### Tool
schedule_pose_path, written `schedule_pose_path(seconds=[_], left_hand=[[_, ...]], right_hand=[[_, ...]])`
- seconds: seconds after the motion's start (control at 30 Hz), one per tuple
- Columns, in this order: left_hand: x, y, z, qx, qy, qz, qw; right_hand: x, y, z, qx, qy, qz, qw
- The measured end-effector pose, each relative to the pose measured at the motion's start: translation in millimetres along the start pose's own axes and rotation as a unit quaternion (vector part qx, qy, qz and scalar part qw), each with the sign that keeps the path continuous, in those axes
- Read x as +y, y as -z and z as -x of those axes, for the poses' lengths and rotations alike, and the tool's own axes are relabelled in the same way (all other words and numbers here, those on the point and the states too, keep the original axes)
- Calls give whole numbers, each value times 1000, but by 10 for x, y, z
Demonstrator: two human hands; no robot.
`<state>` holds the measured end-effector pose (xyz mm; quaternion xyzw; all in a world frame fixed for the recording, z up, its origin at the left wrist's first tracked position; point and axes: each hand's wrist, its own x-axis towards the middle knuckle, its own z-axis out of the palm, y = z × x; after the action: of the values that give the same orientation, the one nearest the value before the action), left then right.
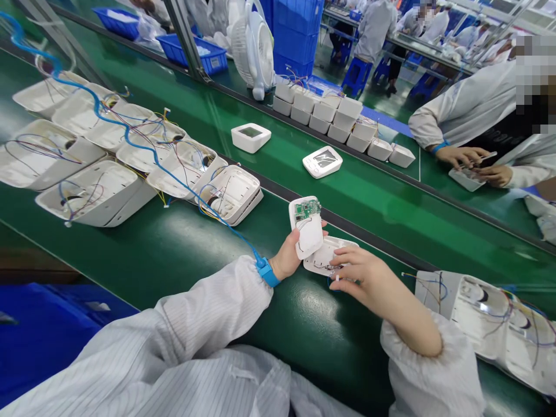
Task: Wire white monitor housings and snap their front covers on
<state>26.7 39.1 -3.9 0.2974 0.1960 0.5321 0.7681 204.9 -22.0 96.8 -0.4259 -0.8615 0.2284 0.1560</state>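
With the left hand [289, 255] serving as the centre of the dial, that hand is pinching a white lid [309, 237], its thumb pressing on the near face while its fingers are curling behind. The lid is tilting up at one o'clock, and a green board [306, 208] is sitting at its top with thin wires trailing below. At three o'clock a white shell [321, 255] is lying open on the green bench [182, 249], the lid's lower edge overlapping it. The right hand [365, 272], also at three o'clock, is reaching over the shell with its fingers bent and partly spread; a small white bit is showing by the fingertips, and I cannot tell whether they are pinching it.

A blue strap [266, 272] is circling the left wrist at eight o'clock, its cord [96, 105] running off towards ten. Wired shells are crowding the bench at ten o'clock, and more cases [478, 313] are resting between three and four. On the belt [278, 168], one finished-looking unit [251, 139] is lying at eleven o'clock and another unit [322, 162] at one, with a row of boxes [339, 116] standing beyond. A fan [253, 52] is standing just short of twelve. At two o'clock a co-worker's hands [463, 156] are holding a small pale part [467, 178]
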Motion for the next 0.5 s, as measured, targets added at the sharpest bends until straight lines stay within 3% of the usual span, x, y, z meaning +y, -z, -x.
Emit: schedule_pose_path(seconds=[0.1,0.23,0.37,0.5], left_hand=[[25,-29,-14,3,17,17,1000],[24,-10,4,-39,47,18,998],[-1,5,13,-73,38,16,997],[22,0,15,-69,29,-10,997]], right_hand=[[125,-2,-72,44,-45,-72,995],[297,-180,-240,100,-123,-107,981],[437,-298,-391,146,-113,-146,972],[491,-294,-432,120,-89,-184,972]])
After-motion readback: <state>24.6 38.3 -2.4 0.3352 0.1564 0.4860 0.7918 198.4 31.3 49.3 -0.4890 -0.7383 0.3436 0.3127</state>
